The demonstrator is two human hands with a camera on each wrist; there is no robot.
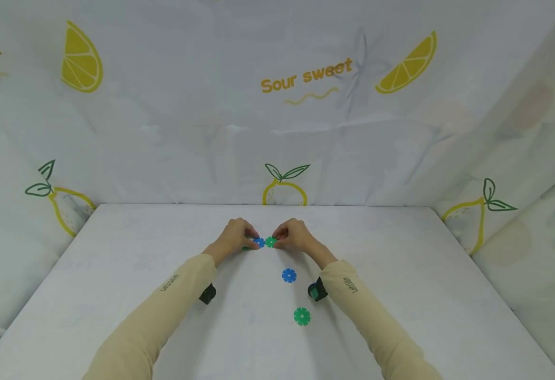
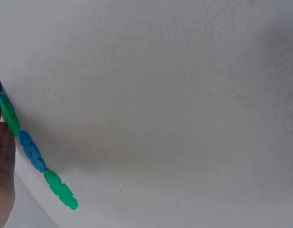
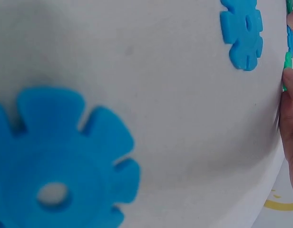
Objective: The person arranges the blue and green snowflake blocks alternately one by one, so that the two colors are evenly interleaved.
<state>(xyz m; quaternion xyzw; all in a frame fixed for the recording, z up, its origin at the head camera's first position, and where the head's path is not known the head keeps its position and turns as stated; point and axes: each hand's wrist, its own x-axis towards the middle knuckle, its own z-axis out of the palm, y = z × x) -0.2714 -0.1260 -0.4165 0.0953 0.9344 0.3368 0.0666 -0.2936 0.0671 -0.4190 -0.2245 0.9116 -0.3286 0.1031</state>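
My left hand [image 1: 232, 235] pinches a blue notched snowflake disc [image 1: 259, 242] between thumb and fingers, above the far middle of the table. In the left wrist view, a chain of linked discs, with a blue disc [image 2: 32, 151] between two green ones, slants down beside the left hand [image 2: 3, 175]. My right hand [image 1: 298, 235] pinches a green snowflake disc [image 1: 270, 241] by its right side. The facing rims of the two discs are right beside each other. In the right wrist view, fingertips of both hands partly hide this green disc [image 3: 288, 61].
On the white table [image 1: 140, 295], a loose blue disc [image 1: 289, 275] lies in front of the hands, and a loose green disc [image 1: 302, 316] lies nearer. Another blue disc [image 3: 51, 152] looms large under the right wrist camera. A lemon-printed curtain [image 1: 187, 158] stands behind the table's far edge.
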